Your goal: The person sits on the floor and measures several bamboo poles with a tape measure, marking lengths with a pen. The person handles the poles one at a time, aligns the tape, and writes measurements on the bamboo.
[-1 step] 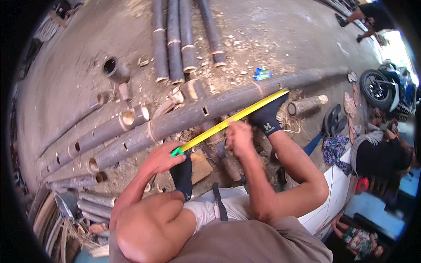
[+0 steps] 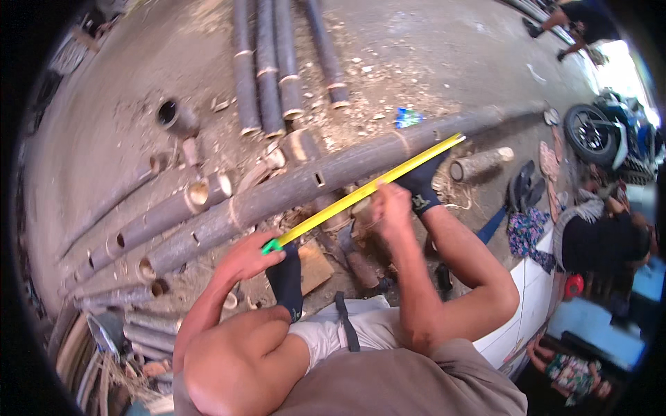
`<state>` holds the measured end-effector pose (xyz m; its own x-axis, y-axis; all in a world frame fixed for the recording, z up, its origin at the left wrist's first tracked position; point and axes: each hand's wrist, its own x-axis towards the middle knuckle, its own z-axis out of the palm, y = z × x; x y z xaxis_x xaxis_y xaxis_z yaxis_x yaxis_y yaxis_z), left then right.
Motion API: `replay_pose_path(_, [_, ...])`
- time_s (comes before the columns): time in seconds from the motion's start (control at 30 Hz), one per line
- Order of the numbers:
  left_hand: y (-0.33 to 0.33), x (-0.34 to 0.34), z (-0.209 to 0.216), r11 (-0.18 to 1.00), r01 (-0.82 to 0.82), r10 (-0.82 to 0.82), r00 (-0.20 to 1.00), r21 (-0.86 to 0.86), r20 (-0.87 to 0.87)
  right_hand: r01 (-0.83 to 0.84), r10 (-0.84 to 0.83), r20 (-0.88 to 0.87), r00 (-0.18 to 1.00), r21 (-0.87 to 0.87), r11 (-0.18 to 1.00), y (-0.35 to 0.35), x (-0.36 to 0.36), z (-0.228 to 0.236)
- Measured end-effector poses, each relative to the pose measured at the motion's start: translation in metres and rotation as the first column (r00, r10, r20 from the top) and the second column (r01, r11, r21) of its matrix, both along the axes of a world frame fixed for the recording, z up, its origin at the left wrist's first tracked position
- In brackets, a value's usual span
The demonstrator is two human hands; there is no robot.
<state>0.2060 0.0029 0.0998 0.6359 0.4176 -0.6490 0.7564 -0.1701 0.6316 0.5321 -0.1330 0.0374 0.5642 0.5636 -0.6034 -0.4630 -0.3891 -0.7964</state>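
My left hand [image 2: 250,255] is closed around the green case of a tape measure [image 2: 272,246], beside my dark-socked left foot. Its yellow blade [image 2: 340,204] reaches out to the upper right, over my right foot [image 2: 420,184], its tip past the toes. Against the blade's near edge, my right hand [image 2: 393,208] has its fingers curled and pinched, slightly blurred. Just beyond the blade and roughly along it lies a long dark bamboo pole [image 2: 270,195]. Small rectangular slots are cut in the pole, and its near-left end is open and hollow.
Several bamboo poles [image 2: 267,69] lie at the far side among wood chips. Shorter bamboo pieces [image 2: 156,225] lie left, and a cut piece [image 2: 479,164] sits right of my foot. Sandals [image 2: 526,186] and a motorcycle [image 2: 596,135] are further right, with other people at the right edge.
My right hand has shifted a little up and right along the blade. The blade's tip has also moved slightly to the upper right. My left hand keeps hold of the case.
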Motion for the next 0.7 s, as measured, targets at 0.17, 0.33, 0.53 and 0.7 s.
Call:
replay_pose_path(0.17, [0.021,-0.016,0.021,0.994,0.002,-0.018,0.989,-0.106,-0.147,0.363,-0.356,0.216,0.909,0.009,0.932,-0.015,0.137,0.019])
replay_pose_path(0.33, [0.013,0.044,0.024,0.999,-0.007,0.008,1.0,0.037,-0.024,-0.023,0.038,0.534,0.844,-0.034,0.999,0.001,0.02,-0.039])
replay_pose_path(0.53, [0.013,0.057,0.026,1.0,0.026,-0.026,0.999,-0.009,-0.041,0.122,-0.121,0.142,0.982,0.002,0.992,0.003,-0.021,-0.049])
replay_pose_path(0.7, [0.026,0.021,0.03,0.998,0.044,-0.049,0.993,-0.048,-0.105,0.374,-0.378,0.238,0.895,0.063,0.925,-0.014,0.138,-0.007])
